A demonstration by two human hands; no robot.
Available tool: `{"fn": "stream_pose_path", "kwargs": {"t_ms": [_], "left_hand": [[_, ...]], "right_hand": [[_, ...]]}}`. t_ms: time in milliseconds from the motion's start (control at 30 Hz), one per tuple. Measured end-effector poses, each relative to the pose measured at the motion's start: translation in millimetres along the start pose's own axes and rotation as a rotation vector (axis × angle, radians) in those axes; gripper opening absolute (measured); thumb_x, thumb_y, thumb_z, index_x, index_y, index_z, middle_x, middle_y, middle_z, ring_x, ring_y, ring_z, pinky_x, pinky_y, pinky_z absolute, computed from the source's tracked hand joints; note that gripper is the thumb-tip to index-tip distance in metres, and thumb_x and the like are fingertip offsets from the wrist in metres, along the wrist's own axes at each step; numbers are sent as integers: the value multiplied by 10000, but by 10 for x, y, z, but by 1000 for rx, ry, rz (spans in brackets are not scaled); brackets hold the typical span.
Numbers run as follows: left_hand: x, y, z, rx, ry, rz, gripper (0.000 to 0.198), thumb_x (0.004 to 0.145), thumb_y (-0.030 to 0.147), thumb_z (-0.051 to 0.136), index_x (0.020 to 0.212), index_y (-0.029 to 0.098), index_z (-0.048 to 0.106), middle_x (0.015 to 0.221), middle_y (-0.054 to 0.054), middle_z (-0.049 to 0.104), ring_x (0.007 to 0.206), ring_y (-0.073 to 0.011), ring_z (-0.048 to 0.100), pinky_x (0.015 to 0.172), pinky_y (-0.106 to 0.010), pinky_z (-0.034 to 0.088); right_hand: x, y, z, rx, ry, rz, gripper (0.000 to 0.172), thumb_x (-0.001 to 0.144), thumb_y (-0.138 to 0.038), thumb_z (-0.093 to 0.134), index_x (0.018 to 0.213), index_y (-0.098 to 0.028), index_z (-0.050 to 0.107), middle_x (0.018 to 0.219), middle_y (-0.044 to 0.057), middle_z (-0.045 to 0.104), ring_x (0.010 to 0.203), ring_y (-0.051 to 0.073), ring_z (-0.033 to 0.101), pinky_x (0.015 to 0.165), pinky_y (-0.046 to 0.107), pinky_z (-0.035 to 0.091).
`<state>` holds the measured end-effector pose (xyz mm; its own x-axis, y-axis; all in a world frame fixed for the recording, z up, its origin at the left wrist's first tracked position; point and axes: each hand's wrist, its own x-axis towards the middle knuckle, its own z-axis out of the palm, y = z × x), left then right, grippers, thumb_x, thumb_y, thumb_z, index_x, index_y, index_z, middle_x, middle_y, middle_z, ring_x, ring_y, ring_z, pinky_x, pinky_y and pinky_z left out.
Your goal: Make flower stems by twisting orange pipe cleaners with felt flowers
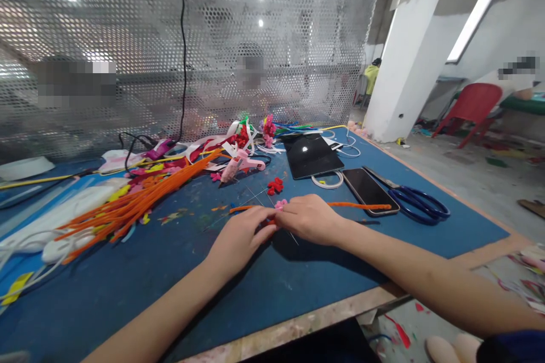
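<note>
My left hand (242, 236) and my right hand (313, 218) meet over the blue table, fingertips closed together. An orange pipe cleaner (360, 205) passes through their grip, one end sticking out to the left and a longer one to the right. A bit of orange shows between the fingertips, though the pinch itself is mostly hidden. Just behind the fingers is a small pink flower (281, 204), and a red flower (275, 185) lies a little farther off. Thin wires (255, 198) cross on the table around the hands.
A pink glue gun (240, 165) lies behind, with a bundle of orange pipe cleaners (145, 204) to the left. On the right are a tablet (313, 156), a phone (370, 191) and blue-handled scissors (419, 203). A perforated metal panel (213, 57) stands along the back.
</note>
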<state>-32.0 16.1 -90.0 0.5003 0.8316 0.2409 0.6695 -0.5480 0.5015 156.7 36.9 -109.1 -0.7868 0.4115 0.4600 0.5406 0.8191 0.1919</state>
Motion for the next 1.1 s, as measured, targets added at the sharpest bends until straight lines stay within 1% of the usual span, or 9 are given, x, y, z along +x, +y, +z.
{"fn": "stream_pose_path", "kwargs": {"t_ms": [67, 167, 300, 467, 633, 700, 900, 1000, 1100], "left_hand": [[10, -6, -13, -66, -2, -29, 203, 820, 305, 517, 906, 218, 678, 914, -10, 697, 830, -173, 620, 752, -249, 444], [58, -75, -100, -178, 25, -172, 237, 795, 369, 540, 815, 196, 702, 762, -11, 712, 693, -171, 635, 660, -241, 458], [155, -338, -277, -347, 57, -297, 263, 728, 405, 604, 737, 155, 684, 648, -17, 676, 612, -156, 613, 607, -234, 460], [216, -761, -428, -503, 223, -430, 315, 638, 446, 676, 736, 148, 654, 622, -7, 633, 509, -104, 557, 512, -203, 445], [216, -993, -487, -506, 270, -444, 388, 588, 499, 691, 736, 145, 638, 655, -20, 638, 580, -124, 598, 573, -223, 491], [217, -1021, -489, -491, 262, -436, 401, 582, 509, 691, 736, 142, 642, 670, -30, 646, 604, -132, 608, 595, -229, 498], [214, -955, -443, -376, 236, -384, 455, 652, 557, 606, 843, 145, 643, 723, -38, 664, 587, -138, 605, 598, -252, 504], [199, -870, -434, -246, 210, -324, 452, 694, 543, 569, 923, 162, 654, 775, -42, 678, 656, -171, 615, 633, -267, 497], [176, -771, -412, -86, 152, -237, 332, 747, 470, 551, 863, 188, 683, 874, -49, 684, 818, -207, 607, 781, -285, 458]], "right_hand": [[8, 14, 15, 27, -4, 40, 228, 911, -245, 432, 810, -160, 619, 704, 22, 635, 641, 129, 547, 568, 265, 289], [11, 102, 24, 99, -10, 130, 239, 906, -288, 449, 846, -155, 638, 735, 36, 656, 669, 136, 574, 584, 254, 311], [-30, 348, 14, 316, -18, 240, 208, 888, -260, 481, 879, -154, 660, 813, 43, 681, 706, 126, 587, 599, 221, 339], [-136, 681, 4, 639, -126, 470, 177, 805, -280, 572, 755, -151, 683, 560, -4, 615, 504, 88, 518, 515, 196, 348], [-221, 906, 49, 1005, -6, 719, 204, 730, -331, 617, 696, -136, 667, 519, -6, 580, 407, 69, 465, 429, 192, 363], [-234, 952, 77, 1082, 63, 770, 250, 737, -372, 597, 695, -132, 655, 554, 8, 592, 425, 72, 485, 425, 192, 376], [-225, 945, 131, 1115, 213, 818, 372, 761, -444, 532, 930, -130, 638, 747, 55, 644, 482, 64, 508, 456, 197, 403], [-207, 896, 139, 1096, 201, 814, 367, 750, -442, 550, 888, -116, 652, 738, 66, 651, 492, 70, 512, 458, 197, 405], [-189, 840, 156, 1025, 145, 784, 351, 776, -423, 525, 887, -118, 659, 740, 66, 660, 516, 86, 539, 476, 205, 421]]}}
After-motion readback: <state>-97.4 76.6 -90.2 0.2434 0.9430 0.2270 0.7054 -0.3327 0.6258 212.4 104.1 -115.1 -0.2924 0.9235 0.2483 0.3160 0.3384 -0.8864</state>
